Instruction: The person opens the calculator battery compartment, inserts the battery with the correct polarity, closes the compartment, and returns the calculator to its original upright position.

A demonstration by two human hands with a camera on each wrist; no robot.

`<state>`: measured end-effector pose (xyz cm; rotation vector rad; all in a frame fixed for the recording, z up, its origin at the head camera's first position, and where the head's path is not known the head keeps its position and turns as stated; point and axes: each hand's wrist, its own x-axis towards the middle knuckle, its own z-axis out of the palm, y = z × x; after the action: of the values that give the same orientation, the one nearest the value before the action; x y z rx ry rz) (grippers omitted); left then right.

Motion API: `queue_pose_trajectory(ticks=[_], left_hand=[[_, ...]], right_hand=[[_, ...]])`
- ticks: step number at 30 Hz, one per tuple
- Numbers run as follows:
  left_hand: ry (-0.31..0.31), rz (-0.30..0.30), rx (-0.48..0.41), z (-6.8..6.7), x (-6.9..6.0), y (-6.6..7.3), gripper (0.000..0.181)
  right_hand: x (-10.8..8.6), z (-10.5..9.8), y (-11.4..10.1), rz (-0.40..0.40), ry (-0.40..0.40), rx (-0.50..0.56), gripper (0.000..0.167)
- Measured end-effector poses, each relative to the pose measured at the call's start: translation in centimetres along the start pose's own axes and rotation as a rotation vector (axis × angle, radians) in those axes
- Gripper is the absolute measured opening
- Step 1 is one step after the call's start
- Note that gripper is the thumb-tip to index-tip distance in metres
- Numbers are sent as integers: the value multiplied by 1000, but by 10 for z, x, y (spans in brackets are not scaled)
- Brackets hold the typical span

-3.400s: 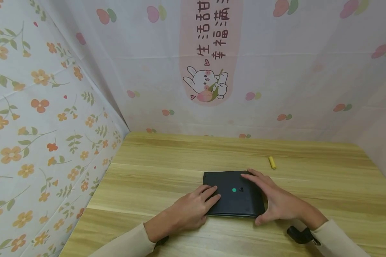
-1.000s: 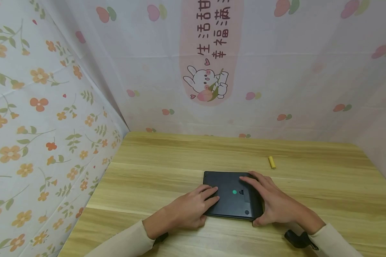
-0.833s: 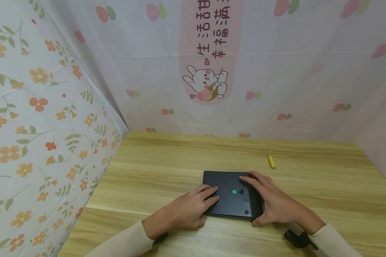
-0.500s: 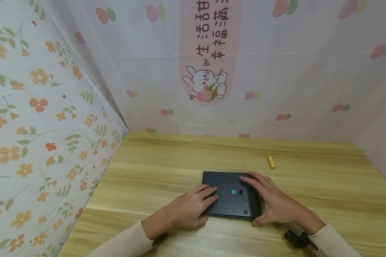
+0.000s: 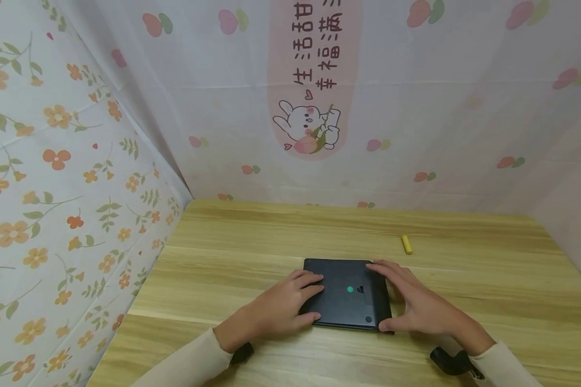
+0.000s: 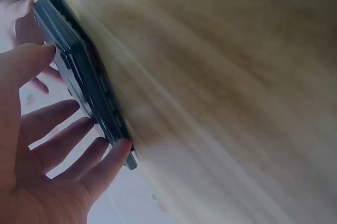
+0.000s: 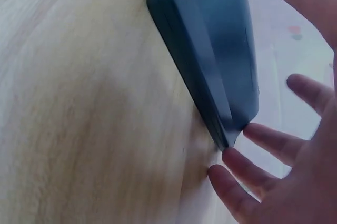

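A black calculator (image 5: pixel 338 301) lies back side up on the wooden table, with a green dot sticker and a small battery-cover latch on it. My left hand (image 5: pixel 278 306) is at its left end, fingers spread and fairly straight on the back, thumb at the near edge. In the left wrist view, rows of keys show faintly on the underside of the calculator (image 6: pixel 87 74). My right hand (image 5: pixel 423 303) spans the thicker right end, thumb by the near corner and fingers by the far corner. In the right wrist view, one finger of the right hand (image 7: pixel 300 182) is lifted off the calculator (image 7: pixel 226 40).
A small yellow battery-shaped cylinder (image 5: pixel 406 244) lies farther back on the table (image 5: pixel 252 231), to the right of the calculator. Patterned cloth (image 5: pixel 213 107) hangs behind the table, and a flowered cloth (image 5: pixel 43 215) hangs at the left. Black straps sit at both wrists.
Since half a second ago, the left fingers have drawn back slightly and the thumb has come up to the near edge. The right hand has loosened, showing more of the calculator's right end.
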<state>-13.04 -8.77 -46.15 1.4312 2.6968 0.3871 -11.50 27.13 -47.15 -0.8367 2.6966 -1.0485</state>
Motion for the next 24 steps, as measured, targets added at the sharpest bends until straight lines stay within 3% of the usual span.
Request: queue_pose_trajectory(ticks=[6, 15, 19, 24], left_hand=[[22, -29, -44, 1, 4, -4, 51], [79, -63, -114, 1, 15, -5, 50], [35, -111, -105, 0, 20, -3, 59], [-59, -149, -85, 0, 23, -2, 79]], right_hand=[[2, -2, -4, -4, 79, -59, 72], [18, 2, -11, -165, 146, -126, 38], [25, 5, -12, -221, 132, -143, 28], [29, 9, -12, -229, 101, -137, 23]])
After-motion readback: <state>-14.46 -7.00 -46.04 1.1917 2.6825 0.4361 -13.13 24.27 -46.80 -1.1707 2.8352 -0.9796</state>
